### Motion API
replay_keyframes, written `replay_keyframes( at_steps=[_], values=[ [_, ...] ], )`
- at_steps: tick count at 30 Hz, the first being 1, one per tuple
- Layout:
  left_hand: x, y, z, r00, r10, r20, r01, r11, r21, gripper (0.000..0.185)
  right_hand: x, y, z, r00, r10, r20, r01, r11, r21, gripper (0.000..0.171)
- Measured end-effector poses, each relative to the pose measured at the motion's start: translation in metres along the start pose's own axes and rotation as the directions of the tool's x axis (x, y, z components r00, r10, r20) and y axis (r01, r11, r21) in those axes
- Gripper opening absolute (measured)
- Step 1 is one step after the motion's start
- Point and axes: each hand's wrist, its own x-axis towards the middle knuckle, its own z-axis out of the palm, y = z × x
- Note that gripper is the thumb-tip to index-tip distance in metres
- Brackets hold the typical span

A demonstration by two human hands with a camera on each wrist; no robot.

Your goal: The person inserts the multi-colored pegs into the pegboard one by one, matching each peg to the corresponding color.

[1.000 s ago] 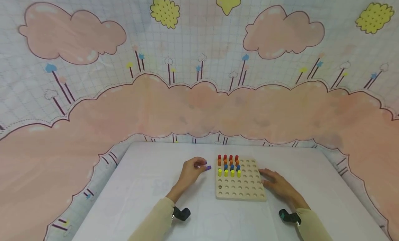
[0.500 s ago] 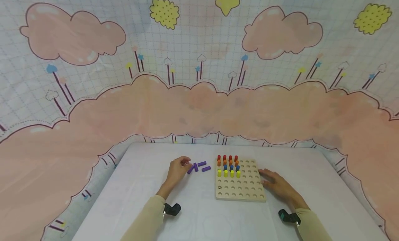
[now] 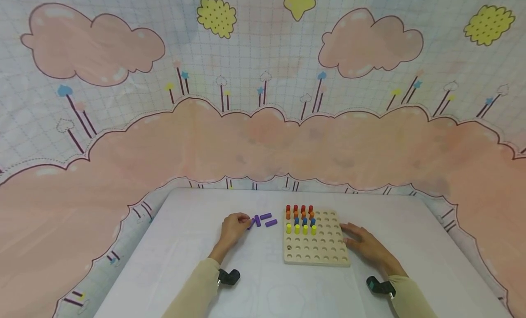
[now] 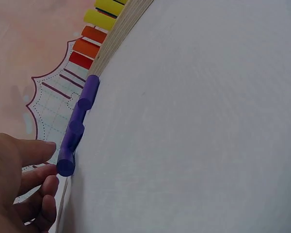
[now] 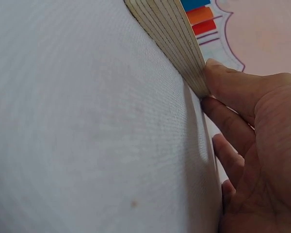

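Note:
Several purple pegs [image 3: 271,223] lie loose on the table, left of a wooden pegboard [image 3: 316,258]. Beside the leftmost purple peg [image 4: 65,162] is my left hand [image 3: 234,229]. Its thumb and index finger stand apart, with the index fingertip at the peg's end; whether it touches is hard to tell. Standing in the board's left part are rows of red pegs [image 3: 303,209], orange pegs [image 3: 296,214], blue pegs [image 3: 304,222] and yellow pegs [image 3: 297,229]. My right hand [image 3: 367,247] rests against the board's right edge, its fingertips touching the side.
The board's right columns and front rows show bare holes. A white cloth covers the table [image 3: 263,290]. Behind it hangs a patterned backdrop [image 3: 246,144] with printed clouds. Dark wrist cameras [image 3: 229,277] sit on both sleeves.
My left hand has let go of a purple peg near the board, moved back left, then lowered slightly to the leftmost peg. The right hand keeps its place on the board's edge.

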Motion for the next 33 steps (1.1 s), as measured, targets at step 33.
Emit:
replay_keyframes(
  at_steps=[33],
  values=[
    [-0.0066, -0.0027, -0.0072, 0.997, 0.042, -0.057, -0.047, 0.995, -0.087, 0.015, -0.0039, -0.006, 0.0003, 1.0, 0.003, -0.004, -0.002, 1.0, 0.018, 0.06]
  ],
)
